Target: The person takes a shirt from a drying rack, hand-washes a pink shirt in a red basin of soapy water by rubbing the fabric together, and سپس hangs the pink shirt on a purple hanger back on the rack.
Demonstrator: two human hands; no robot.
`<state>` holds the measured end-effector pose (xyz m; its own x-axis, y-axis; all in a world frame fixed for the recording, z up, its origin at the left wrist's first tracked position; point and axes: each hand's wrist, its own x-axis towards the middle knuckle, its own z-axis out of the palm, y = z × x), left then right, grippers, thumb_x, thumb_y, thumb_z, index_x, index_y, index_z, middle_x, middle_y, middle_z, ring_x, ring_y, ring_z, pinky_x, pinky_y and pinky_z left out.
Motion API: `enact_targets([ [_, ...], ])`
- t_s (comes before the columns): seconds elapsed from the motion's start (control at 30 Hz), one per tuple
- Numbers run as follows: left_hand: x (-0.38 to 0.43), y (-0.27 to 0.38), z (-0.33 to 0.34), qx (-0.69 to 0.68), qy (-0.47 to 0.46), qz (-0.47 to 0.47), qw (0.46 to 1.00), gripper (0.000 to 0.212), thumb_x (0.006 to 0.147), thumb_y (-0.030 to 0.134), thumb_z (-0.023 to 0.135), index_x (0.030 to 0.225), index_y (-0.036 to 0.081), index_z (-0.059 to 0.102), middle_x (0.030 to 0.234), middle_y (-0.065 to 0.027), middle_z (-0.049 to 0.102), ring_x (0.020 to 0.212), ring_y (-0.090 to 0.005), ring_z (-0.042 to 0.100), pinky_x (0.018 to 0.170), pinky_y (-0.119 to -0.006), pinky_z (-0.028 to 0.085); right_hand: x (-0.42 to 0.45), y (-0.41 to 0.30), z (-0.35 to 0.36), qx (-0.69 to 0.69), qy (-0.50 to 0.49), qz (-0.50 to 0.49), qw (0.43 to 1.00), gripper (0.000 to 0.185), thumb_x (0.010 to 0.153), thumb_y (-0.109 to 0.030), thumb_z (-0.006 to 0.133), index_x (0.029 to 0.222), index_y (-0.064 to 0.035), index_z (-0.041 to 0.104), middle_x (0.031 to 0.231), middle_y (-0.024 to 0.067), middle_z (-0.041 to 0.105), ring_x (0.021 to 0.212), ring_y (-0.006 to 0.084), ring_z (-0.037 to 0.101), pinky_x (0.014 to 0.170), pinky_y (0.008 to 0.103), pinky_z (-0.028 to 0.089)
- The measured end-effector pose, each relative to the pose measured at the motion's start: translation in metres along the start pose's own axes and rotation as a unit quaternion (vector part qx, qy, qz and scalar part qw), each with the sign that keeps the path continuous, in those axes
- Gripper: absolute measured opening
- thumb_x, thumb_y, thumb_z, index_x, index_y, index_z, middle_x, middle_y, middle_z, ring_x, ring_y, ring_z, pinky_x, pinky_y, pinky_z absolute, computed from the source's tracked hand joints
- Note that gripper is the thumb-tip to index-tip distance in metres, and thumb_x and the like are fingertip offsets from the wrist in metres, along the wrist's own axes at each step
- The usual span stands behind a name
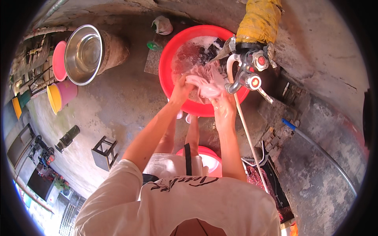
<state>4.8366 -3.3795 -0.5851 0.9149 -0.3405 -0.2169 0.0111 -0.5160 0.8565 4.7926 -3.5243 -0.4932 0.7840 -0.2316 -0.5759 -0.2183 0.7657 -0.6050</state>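
Observation:
A wet pink cloth (203, 84) is bunched between my two hands over a large red basin (168, 56). My left hand (183, 88) grips its left end, fingers closed around a fold. At the cloth's lower right, my wet right hand (223, 106) holds another part from below. Foamy water (189, 54) fills the basin, and a dark cloth (213, 50) lies in it towards the far right. Part of the pink cloth trails into the water. Above the basin's right side sticks out a metal tap (246, 73), close to my right hand.
A pale hose (243, 124) runs from the tap down past my right arm. Behind my legs stands another red basin (217, 160). To the left are a steel basin (68, 59), a pink and yellow bucket (54, 97) and a dark stool (100, 157). A yellow-wrapped pipe (260, 22) hangs above the tap.

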Motion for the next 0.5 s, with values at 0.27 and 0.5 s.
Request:
enact_targets([
  [0.27, 0.03, 0.076, 0.009, -0.632, 0.077, -0.311, 0.705, 0.027, 0.087, 0.012, 0.033, 0.107, 0.006, 0.05, 0.093, -0.0045, 0.056, 0.08, -0.0126, 0.056, 0.069, -0.022, 0.046, -0.041, -0.107, 0.046, -0.561, 0.052, -0.379, 0.734, 0.024, 0.086, -0.019, 0.047, 0.095, 0.0006, 0.057, 0.097, 0.0124, 0.055, 0.089, 0.0201, 0.053, 0.072, 0.0294, 0.045],
  [0.5, 0.009, 0.1, -0.003, -0.587, 0.053, -0.271, 0.761, 0.025, 0.085, 0.015, 0.039, 0.105, 0.006, 0.051, 0.087, -0.0014, 0.055, 0.072, -0.0086, 0.052, 0.062, -0.021, 0.043, -0.055, -0.12, 0.099, -0.69, 0.077, -0.236, 0.68, 0.027, 0.077, -0.005, 0.058, 0.104, -0.0039, 0.054, 0.071, 0.0044, 0.054, 0.063, 0.0097, 0.051, 0.055, 0.0209, 0.043],
])
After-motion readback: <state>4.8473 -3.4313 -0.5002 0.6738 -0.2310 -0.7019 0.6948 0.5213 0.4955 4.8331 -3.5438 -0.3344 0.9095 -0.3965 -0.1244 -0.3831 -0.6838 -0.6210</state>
